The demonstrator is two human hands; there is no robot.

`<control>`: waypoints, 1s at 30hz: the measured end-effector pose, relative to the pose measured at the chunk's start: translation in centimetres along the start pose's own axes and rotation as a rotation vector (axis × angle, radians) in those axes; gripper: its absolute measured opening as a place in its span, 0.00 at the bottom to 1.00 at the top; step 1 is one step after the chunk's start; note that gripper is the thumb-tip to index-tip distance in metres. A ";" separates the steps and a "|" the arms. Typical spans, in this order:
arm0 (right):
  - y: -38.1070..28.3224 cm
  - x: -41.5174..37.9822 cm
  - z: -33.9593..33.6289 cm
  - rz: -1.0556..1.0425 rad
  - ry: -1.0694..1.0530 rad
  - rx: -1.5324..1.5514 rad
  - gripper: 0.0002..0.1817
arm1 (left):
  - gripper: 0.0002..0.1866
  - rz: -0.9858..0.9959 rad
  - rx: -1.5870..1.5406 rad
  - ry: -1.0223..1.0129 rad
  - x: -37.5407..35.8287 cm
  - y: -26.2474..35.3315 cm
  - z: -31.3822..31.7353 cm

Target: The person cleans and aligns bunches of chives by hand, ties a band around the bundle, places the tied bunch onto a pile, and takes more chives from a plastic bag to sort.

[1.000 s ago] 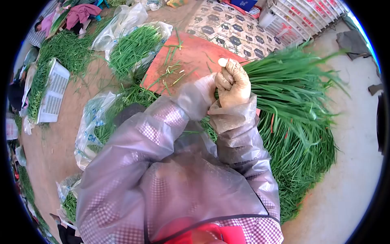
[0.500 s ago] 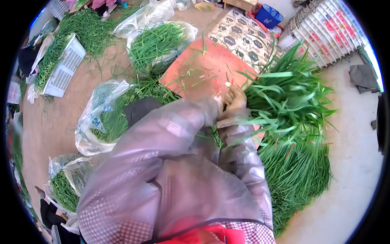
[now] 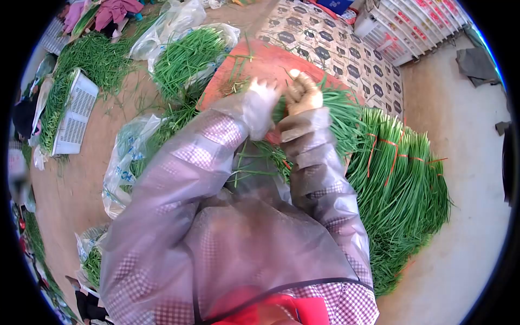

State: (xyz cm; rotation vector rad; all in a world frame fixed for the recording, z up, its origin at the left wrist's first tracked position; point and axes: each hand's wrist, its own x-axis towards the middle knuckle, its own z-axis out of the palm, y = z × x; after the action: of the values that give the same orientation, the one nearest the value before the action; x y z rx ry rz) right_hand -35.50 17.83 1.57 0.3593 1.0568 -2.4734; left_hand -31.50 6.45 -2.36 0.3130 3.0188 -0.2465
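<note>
My right hand (image 3: 303, 92), in a tan glove, is closed around a bundle of green chives (image 3: 338, 111) that lies flat over the edge of the red board (image 3: 260, 67). My left hand (image 3: 264, 86) reaches in beside it, mostly hidden under a translucent plastic sleeve, and touches the same bundle near its stem end. The leaves point right, toward the big pile of tied chive bundles (image 3: 401, 184). Orange ties cross that pile.
Plastic bags of loose chives (image 3: 184, 54) lie at the back left and beside my left arm (image 3: 127, 162). A white crate (image 3: 73, 116) stands at the far left, stacked white crates (image 3: 403, 30) at the back right, a patterned mat (image 3: 325, 40) behind the board.
The bundle that my right hand held raised has come down flat onto the board and pile. My left hand has moved in next to the right hand.
</note>
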 end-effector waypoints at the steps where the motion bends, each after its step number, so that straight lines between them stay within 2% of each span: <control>1: 1.3 0.7 -0.7 0.065 0.077 -0.031 0.05 | 0.51 0.007 0.002 -0.002 0.9 0.6 4.1; 3: 3.1 1.4 -2.4 0.177 0.087 -0.095 0.05 | 0.42 -0.060 -0.088 0.047 2.7 1.8 11.3; 4: 2.6 1.4 -3.2 0.202 -0.143 -0.173 0.06 | 0.42 -0.082 -0.129 0.045 2.9 2.3 11.4; 5: 2.7 1.5 -3.9 0.195 -0.116 -0.162 0.06 | 0.41 -0.088 -0.167 0.002 2.9 2.3 11.6; 7: 3.3 1.1 -3.1 0.251 -0.135 -0.196 0.07 | 0.40 -0.092 -0.214 -0.099 2.3 2.3 9.1; 8: 4.8 1.7 -3.0 0.155 -0.135 -0.195 0.05 | 0.40 -0.096 -0.222 -0.129 1.9 2.3 8.0; 11: 4.5 -1.0 -3.4 0.146 -0.158 -0.187 0.04 | 0.38 -0.095 -0.226 -0.191 0.9 2.8 5.6; 13: 3.9 -2.7 -4.0 0.207 -0.211 -0.294 0.06 | 0.37 -0.090 -0.229 -0.224 0.4 2.9 4.5; 15: 4.8 -3.3 -4.9 0.142 -0.220 -0.233 0.05 | 0.36 -0.082 -0.220 -0.261 -0.1 2.8 3.6; 18: 6.1 -4.8 -7.0 -0.024 -0.375 -0.507 0.06 | 0.35 -0.077 -0.206 -0.278 0.4 2.6 4.1; 19: 7.4 -5.4 -8.2 -0.071 -0.400 -0.496 0.07 | 0.37 -0.105 -0.237 -0.216 1.1 2.2 6.5; 21: 11.4 -3.6 -14.0 -0.011 -0.417 -0.576 0.08 | 0.43 -0.081 -0.210 -0.186 0.1 2.7 4.7; 22: 12.6 -3.3 -15.2 -0.024 -0.413 -0.573 0.08 | 0.43 -0.072 -0.202 -0.179 -0.1 2.9 4.3; 24: 14.4 -2.2 -16.2 -0.144 -0.405 -0.616 0.07 | 0.46 -0.105 -0.203 -0.204 0.0 3.1 3.4; 25: 15.5 -1.7 -15.7 -0.083 -0.330 -0.636 0.07 | 0.46 -0.093 -0.196 -0.199 -0.3 3.3 3.3; 28: 13.9 -3.1 -14.7 0.002 -0.286 -0.277 0.07 | 0.49 -0.114 -0.185 -0.141 -0.2 3.3 3.9; 30: 9.4 -5.4 -13.7 0.260 -0.411 -0.796 0.10 | 0.50 -0.105 -0.184 -0.116 -0.5 3.2 4.3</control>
State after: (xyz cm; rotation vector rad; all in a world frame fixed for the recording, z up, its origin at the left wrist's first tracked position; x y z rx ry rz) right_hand -25.32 23.62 -11.42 -0.2368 1.5576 -1.6208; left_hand -30.04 8.68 -7.02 0.1206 2.9176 0.0061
